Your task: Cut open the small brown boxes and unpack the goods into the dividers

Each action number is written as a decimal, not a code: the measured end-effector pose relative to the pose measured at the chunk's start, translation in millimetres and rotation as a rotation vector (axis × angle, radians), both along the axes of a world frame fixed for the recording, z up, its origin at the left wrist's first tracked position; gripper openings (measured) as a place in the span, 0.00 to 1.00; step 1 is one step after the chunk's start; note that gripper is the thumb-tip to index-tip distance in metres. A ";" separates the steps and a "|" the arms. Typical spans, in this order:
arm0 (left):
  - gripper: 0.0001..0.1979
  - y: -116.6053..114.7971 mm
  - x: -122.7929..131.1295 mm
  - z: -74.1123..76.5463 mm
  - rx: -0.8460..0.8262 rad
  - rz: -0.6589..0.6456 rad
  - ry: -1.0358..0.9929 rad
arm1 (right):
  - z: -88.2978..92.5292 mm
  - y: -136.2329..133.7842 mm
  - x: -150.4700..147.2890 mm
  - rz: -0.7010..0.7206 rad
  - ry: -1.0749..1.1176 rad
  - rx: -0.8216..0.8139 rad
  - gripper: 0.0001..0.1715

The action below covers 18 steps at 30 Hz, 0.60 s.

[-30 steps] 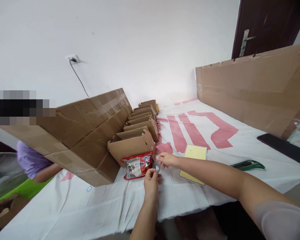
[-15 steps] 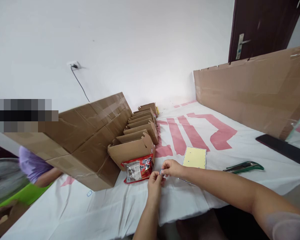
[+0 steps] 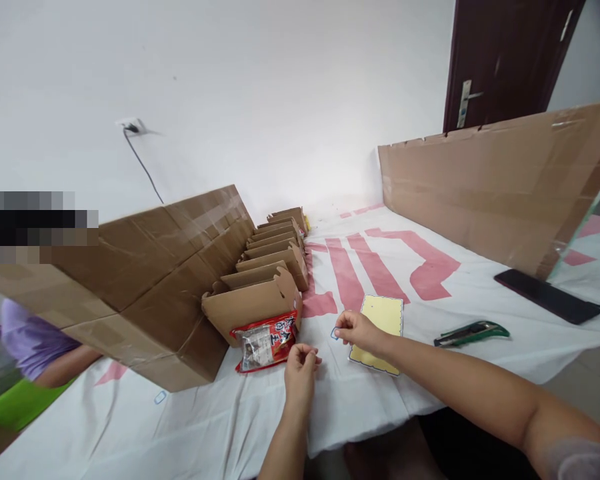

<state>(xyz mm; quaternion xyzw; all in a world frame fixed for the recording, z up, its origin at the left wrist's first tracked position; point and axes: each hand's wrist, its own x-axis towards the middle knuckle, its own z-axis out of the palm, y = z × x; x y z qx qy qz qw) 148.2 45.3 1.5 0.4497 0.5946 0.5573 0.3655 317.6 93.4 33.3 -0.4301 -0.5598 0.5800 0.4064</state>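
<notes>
My right hand pinches a small blue-edged white sticker just left of a yellow sticker sheet lying on the white cloth. My left hand hovers a little nearer me with its fingers curled together; I cannot make out anything in them. A red snack packet lies directly left of my left hand, against the front of an open cardboard box. Behind that box stands a row of several similar small boxes.
A large taped carton lies along the left. A tall cardboard sheet stands at the right. A green utility knife and a black phone rest on the cloth. Another sticker lies near the carton. Another person's purple sleeve shows far left.
My hands were together on the small sticker; now they have come apart, the right hand carrying the sticker rightward toward the yellow sheet. The camera has shifted slightly.
</notes>
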 end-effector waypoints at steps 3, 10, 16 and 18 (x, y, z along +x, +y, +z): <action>0.13 -0.9 3.1 -0.5 0.021 -0.007 0.060 | 1.0 0.8 17.3 -0.017 -0.002 -0.012 0.07; 0.06 -6.4 12.1 -0.7 0.098 -0.098 0.307 | -3.1 0.9 20.5 -0.038 -0.045 -0.043 0.06; 0.16 -26.1 31.2 5.5 0.215 -0.469 0.563 | 9.2 35.7 -0.7 -0.084 -0.132 -0.009 0.07; 0.21 -30.6 36.5 6.6 0.237 -0.616 0.746 | 13.5 50.1 -12.6 -0.096 -0.163 0.003 0.08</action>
